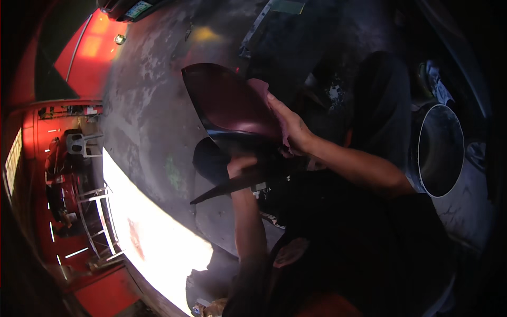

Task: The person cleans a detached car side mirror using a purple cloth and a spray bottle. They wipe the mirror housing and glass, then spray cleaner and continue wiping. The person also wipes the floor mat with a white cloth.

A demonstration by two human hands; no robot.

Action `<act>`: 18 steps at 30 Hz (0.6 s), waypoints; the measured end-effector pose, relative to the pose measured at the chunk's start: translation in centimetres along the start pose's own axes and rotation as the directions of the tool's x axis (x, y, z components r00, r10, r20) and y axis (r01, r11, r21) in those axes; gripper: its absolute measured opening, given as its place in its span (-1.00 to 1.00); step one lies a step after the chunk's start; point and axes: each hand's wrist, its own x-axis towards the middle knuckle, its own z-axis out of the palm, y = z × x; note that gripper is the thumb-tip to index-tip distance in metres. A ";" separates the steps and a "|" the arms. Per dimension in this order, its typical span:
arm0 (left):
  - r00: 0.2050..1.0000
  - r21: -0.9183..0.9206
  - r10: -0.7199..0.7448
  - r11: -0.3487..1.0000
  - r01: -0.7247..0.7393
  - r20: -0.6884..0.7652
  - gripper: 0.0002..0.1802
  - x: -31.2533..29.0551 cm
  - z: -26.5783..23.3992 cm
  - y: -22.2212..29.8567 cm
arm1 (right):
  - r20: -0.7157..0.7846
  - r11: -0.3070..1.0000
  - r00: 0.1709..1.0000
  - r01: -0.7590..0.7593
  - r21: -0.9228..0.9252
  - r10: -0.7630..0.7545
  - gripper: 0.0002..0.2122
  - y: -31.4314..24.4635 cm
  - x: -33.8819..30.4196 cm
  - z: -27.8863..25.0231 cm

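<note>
Concrete floor, grey, blotchy and worn smooth in places (148,84), spreads beneath everything, with a glaring sunlit patch (163,243) toward its left edge. Beyond that patch stands a pale tubular metal frame (99,198), and near the same edge, farther up, a white moulded plastic chair (79,143). Toward the floor's right edge sits a round, hollow container with a thin pale rim (463,150).

Above the middle of the floor, between both hands, is a glossy maroon, rounded shell with a black border (232,103), smoothly domed and narrowing to a corner at its upper left. A dark, tapering strip (224,188) crosses in front of the left wrist.

The right hand (296,129) has its grip nearly flattened, grasping a soft, creased pink cloth (260,87) against the shell's right edge. The left hand (243,165) is at the black underside; its fingers are hidden, so I cannot tell how far its grip is closed.
</note>
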 end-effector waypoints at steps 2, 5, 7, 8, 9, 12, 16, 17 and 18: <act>0.987 -0.048 -0.032 0.999 0.024 -0.159 -0.50 0.3 0.1 0.3 | 0.160 0.979 0.987 -0.043 0.201 0.010 -0.37 0.1 -0.1 -1.6; 0.964 0.459 0.066 0.886 0.063 -0.259 -0.62 1.6 1.8 1.1 | 0.098 0.931 0.995 -0.043 0.363 0.008 -0.47 0.4 1.3 -3.4; 0.992 0.819 0.048 0.570 0.065 -0.113 -0.62 2.1 3.4 3.1 | 0.085 0.956 0.996 0.010 0.292 -0.036 -0.38 0.6 1.8 -4.1; 0.984 0.975 0.124 0.196 0.103 -0.128 -0.47 2.0 4.3 4.3 | 0.091 0.962 0.993 0.049 0.270 -0.076 -0.33 0.7 1.9 -4.2; 0.960 0.952 0.208 0.279 0.125 -0.187 -0.37 1.6 5.3 5.1 | 0.071 0.958 0.992 0.080 0.276 -0.103 -0.34 0.7 1.7 -4.2; 0.834 0.901 0.542 0.406 -0.152 -0.103 -0.12 0.4 8.5 6.1 | -0.001 0.941 0.992 0.119 0.316 -0.125 -0.37 0.0 1.3 -3.1; 0.558 0.829 0.744 0.009 -0.559 0.368 0.02 0.7 11.6 4.8 | -0.031 0.954 0.990 0.143 0.262 -0.140 -0.41 -1.3 1.9 -0.4; 0.558 0.817 0.684 -0.098 -0.568 0.470 0.05 1.2 12.0 4.6 | 0.026 0.944 0.966 0.246 0.222 -0.257 -0.42 -1.4 2.3 0.4; 0.525 0.827 0.763 -0.021 -0.561 0.376 -0.09 1.8 12.0 5.2 | -0.020 0.952 0.964 0.264 0.156 -0.264 -0.42 -1.3 2.7 1.1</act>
